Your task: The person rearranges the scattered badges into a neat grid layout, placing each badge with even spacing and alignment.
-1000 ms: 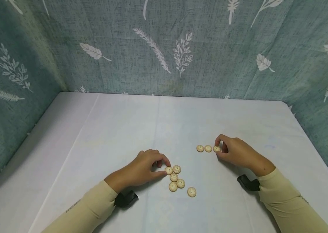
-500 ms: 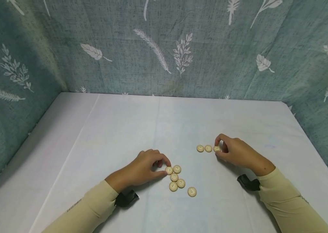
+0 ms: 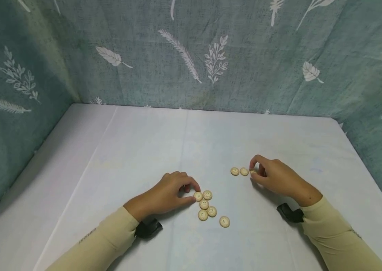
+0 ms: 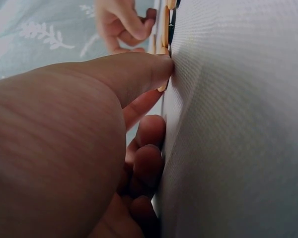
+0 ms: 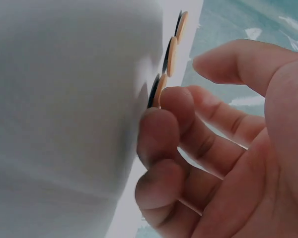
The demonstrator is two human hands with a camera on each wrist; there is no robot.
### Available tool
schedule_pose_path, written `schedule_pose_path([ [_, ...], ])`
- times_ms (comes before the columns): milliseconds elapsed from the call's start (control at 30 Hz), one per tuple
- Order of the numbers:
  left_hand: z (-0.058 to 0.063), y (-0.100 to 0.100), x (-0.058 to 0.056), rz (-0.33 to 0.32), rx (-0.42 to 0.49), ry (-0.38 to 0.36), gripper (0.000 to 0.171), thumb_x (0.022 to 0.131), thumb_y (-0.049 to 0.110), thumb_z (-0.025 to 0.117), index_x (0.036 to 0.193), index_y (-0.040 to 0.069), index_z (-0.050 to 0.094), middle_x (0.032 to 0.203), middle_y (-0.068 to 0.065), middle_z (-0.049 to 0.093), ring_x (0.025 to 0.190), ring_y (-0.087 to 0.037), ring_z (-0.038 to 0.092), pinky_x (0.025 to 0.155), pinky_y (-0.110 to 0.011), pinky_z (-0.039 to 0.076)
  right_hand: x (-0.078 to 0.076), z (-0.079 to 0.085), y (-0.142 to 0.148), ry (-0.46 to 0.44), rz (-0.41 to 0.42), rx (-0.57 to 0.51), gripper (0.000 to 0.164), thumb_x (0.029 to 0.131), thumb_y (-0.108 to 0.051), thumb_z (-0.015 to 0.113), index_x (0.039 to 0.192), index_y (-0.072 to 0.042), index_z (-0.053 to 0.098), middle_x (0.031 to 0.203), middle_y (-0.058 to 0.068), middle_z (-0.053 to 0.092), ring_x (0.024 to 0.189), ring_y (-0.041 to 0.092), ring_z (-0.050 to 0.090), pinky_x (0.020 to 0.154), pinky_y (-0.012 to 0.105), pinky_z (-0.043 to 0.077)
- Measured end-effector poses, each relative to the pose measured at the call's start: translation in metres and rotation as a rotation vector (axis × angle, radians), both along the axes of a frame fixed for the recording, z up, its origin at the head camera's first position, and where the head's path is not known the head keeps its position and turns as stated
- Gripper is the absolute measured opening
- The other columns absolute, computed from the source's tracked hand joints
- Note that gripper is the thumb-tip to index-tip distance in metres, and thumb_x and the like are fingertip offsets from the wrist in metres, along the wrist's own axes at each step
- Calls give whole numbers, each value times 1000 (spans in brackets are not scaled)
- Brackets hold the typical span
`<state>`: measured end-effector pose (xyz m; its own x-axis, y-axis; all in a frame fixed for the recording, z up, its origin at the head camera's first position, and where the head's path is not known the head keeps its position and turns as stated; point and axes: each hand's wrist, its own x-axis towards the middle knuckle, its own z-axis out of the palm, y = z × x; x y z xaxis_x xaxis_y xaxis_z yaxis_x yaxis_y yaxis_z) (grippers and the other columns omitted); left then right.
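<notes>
My left hand (image 3: 165, 192) pinches a round wooden button (image 3: 198, 196) between thumb and index finger, at the top left of a small cluster on the white cloth. In the left wrist view the thumb (image 4: 156, 69) presses at that button's edge. At the right, my right hand (image 3: 274, 176) is over the end button (image 3: 253, 171) of a short row, which it partly hides. In the right wrist view the right thumb (image 5: 218, 62) stands apart from the end button (image 5: 162, 89), while loosely bent fingertips lie right beside it. Two more buttons (image 3: 234, 171) continue the row leftward.
Several wooden buttons (image 3: 204, 204) lie close together beside the left hand, with a single button (image 3: 225, 221) lower right of them. The white cloth (image 3: 136, 143) covers the table. Green leaf-patterned fabric (image 3: 164, 75) stands behind and at both sides.
The right thumb has shifted slightly and now covers more of the end button. The left hand keeps its pinch in the same place; the head view has moved slightly.
</notes>
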<state>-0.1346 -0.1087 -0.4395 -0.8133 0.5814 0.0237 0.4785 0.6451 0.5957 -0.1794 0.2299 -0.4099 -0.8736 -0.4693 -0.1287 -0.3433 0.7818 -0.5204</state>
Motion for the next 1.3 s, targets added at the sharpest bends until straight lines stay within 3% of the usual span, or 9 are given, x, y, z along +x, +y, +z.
schedule_pose_path([
  [500, 1, 0, 0, 9, -6, 4, 20, 87, 29, 79, 103, 32, 68, 84, 14, 52, 83, -4, 47, 80, -32, 31, 14, 11, -18, 124, 57, -28, 9, 93, -14, 66, 102, -17, 63, 69, -9, 53, 58, 4, 45, 56, 23, 41],
  [733, -2, -1, 1, 1, -2, -8, 19, 87, 28, 78, 103, 32, 69, 84, 14, 52, 83, -4, 47, 79, -31, 30, 23, 15, -25, 109, 120, -41, 11, 92, -15, 69, 102, -17, 65, 71, -12, 53, 61, 4, 47, 58, 22, 42],
  [900, -1, 0, 0, 0, 1, 13, 19, 87, 28, 79, 103, 31, 69, 83, 14, 52, 82, -5, 46, 78, -31, 30, 30, 16, -30, 145, 168, -61, 11, 91, -14, 71, 100, -17, 65, 71, -14, 52, 61, 3, 46, 57, 21, 42],
  [1067, -2, -1, 1, 3, 3, -15, 19, 87, 29, 78, 103, 32, 69, 84, 14, 52, 83, -4, 46, 79, -31, 30, 36, 14, -37, 158, 237, -51, 12, 90, -16, 72, 99, -19, 65, 73, -16, 52, 63, 3, 48, 60, 20, 43],
  [1300, 0, 1, 0, 2, 2, 8, 19, 87, 28, 79, 103, 31, 69, 83, 13, 52, 82, -4, 47, 78, -31, 31, 42, 12, -44, 95, 334, -73, 14, 88, -15, 74, 100, -18, 66, 73, -17, 53, 61, -3, 47, 59, 19, 45],
])
